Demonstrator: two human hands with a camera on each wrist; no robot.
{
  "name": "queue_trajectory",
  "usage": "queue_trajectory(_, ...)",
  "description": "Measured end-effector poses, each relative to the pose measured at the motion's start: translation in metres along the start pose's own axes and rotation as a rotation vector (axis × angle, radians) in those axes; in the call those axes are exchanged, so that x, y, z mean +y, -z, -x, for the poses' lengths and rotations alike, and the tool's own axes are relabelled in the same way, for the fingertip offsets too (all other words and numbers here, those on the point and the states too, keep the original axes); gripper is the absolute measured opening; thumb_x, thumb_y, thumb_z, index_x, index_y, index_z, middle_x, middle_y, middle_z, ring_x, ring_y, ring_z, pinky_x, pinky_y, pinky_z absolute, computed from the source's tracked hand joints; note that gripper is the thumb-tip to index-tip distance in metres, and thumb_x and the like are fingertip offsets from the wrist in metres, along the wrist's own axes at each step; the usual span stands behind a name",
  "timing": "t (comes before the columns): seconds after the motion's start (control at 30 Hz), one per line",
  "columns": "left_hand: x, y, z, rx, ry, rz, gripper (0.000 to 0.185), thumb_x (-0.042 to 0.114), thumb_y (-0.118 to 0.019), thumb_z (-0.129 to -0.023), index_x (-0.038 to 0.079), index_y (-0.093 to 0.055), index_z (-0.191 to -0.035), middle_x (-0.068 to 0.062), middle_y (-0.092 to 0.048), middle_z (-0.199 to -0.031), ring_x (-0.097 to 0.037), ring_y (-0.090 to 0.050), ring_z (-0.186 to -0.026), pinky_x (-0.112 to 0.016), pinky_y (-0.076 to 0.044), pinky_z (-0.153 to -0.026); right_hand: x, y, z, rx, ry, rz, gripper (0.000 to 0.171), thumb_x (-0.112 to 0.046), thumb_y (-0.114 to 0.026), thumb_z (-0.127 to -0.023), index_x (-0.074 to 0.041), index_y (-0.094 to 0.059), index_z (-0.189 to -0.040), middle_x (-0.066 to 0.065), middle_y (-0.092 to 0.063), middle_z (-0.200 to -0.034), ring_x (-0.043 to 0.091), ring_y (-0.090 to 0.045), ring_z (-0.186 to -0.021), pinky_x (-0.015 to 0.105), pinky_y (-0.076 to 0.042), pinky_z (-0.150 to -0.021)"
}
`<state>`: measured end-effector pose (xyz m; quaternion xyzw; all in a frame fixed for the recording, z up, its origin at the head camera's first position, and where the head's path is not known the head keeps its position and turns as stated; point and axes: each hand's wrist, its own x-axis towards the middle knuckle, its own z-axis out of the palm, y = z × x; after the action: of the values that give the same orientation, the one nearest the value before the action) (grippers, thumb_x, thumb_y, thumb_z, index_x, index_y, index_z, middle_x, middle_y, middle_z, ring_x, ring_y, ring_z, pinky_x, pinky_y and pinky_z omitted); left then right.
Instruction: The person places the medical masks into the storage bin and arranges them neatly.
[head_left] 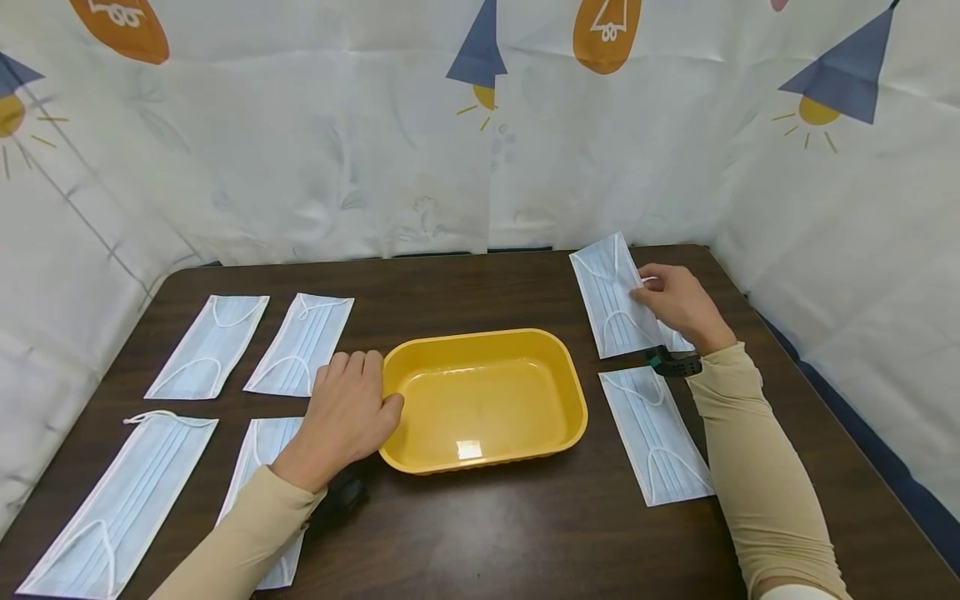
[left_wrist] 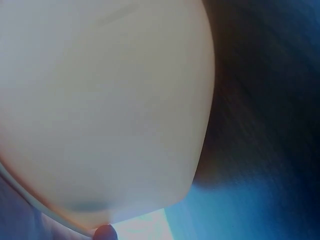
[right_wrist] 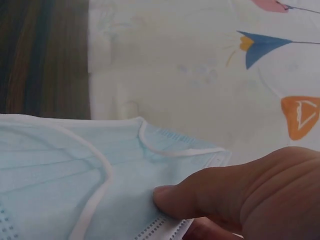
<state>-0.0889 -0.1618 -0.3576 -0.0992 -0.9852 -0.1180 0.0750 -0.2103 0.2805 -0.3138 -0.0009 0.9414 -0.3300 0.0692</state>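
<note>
Head view: right hand (head_left: 678, 304) pinches a face mask (head_left: 611, 296); left hand (head_left: 347, 417) touches the yellow tray (head_left: 573, 400).

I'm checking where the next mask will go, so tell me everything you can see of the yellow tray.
The yellow tray is a shallow rectangular basin with rounded corners and a rolled rim, apparently glossy plastic. It holds nothing and sits flat, upright, mid-table on the dark wooden table. The left hand rests against its left rim.
</note>
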Motion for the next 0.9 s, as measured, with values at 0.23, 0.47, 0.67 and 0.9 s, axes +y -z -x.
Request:
queue_trajectory(0.23,-0.001,-0.003,0.000,-0.006,-0.004,0.017,0.027,0.024,-0.058,-0.089,-0.002,-0.053,-0.097,-0.010,-0.047,-0.080,-0.029,-0.039,-0.082,-0.038,-0.028,-0.073,-0.015,0.003,0.012,0.009,0.029,-0.051,0.050,-0.028,-0.057,-0.104,-0.007,-0.049,-0.149,0.028,-0.054,-0.147,0.043,-0.055,-0.129,0.059,-0.049,-0.103)
queue_trajectory(0.47,-0.004,-0.003,0.001,0.011,-0.010,0.006,0.026,0.024,-0.057,-0.089,-0.001,-0.053,-0.095,-0.010,-0.047,-0.079,-0.028,-0.039,-0.080,-0.038,-0.028,-0.072,-0.028,-0.001,0.013,0.009,0.075,-0.075,0.047,-0.028,-0.059,-0.104,-0.008,-0.053,-0.146,0.023,-0.058,-0.145,0.040,-0.058,-0.128,0.059,-0.048,-0.106)
queue_trajectory(0.67,-0.004,-0.002,0.001,0.027,-0.027,-0.011,0.025,0.024,-0.057,-0.089,-0.001,-0.051,-0.092,-0.010,-0.045,-0.078,-0.028,-0.038,-0.079,-0.037,-0.027,-0.071,-0.045,0.005,0.017,0.026,0.102,-0.068,0.047,-0.029,-0.060,-0.103,-0.009,-0.055,-0.145,0.021,-0.060,-0.144,0.037,-0.057,-0.131,0.058,-0.048,-0.106)
queue_trajectory(0.9,-0.004,-0.002,0.001,0.007,-0.007,-0.010,0.028,0.025,-0.058,-0.089,-0.002,-0.053,-0.095,-0.011,-0.047,-0.079,-0.029,-0.039,-0.080,-0.037,-0.028,-0.072,-0.068,0.011,0.021,0.043,0.152,-0.038,0.044,-0.033,-0.061,-0.103,-0.013,-0.057,-0.142,0.018,-0.067,-0.137,0.032,-0.063,-0.123,0.047,-0.049,-0.098)
